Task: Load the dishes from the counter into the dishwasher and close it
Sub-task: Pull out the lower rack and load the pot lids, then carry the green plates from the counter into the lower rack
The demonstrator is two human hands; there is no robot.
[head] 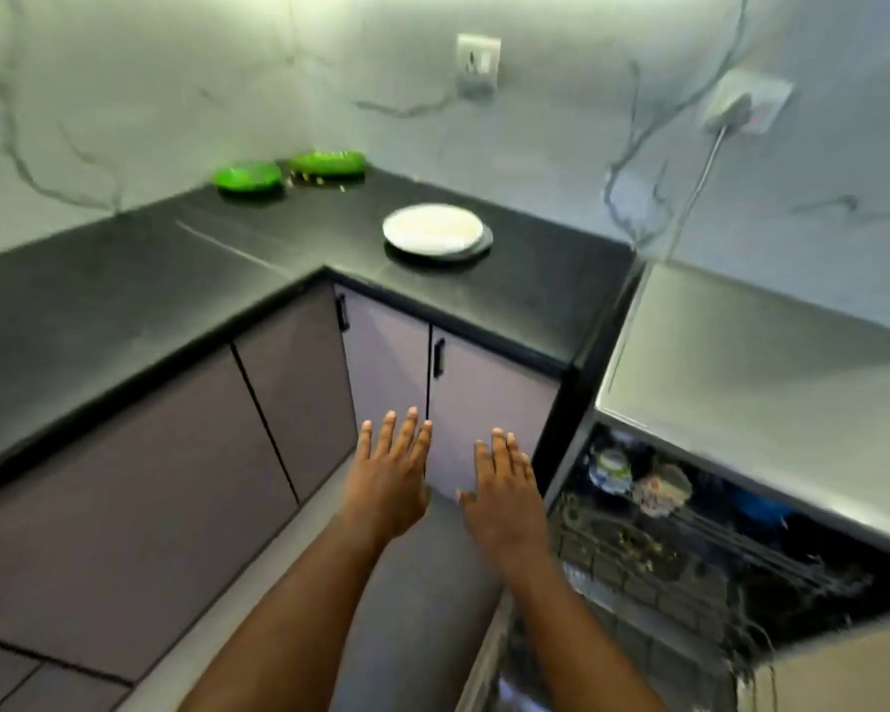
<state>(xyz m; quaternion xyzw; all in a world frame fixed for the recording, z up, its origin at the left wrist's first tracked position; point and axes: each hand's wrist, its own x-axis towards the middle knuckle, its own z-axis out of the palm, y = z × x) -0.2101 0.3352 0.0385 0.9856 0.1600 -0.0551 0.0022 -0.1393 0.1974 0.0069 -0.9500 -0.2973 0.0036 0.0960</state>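
Black counter (124, 300) with white plates (432, 228), 2 green dishes (247, 176) (327, 163); both hands (389, 485) (504, 501) empty, fingers straight and apart.

Counter (124, 300): matte black. Wall (150, 69): pale marble, grey veining. Far left: bright green dish (247, 176), second green dish (327, 162) just right of it. White plate (432, 228) over grey plate (485, 243). Cabinet doors (124, 480): dull mauve-grey; black handles (438, 358). Dishwasher (766, 377) top: brushed silver. Near right, inside it: blue item (756, 506), possibly a bowl, blurred.
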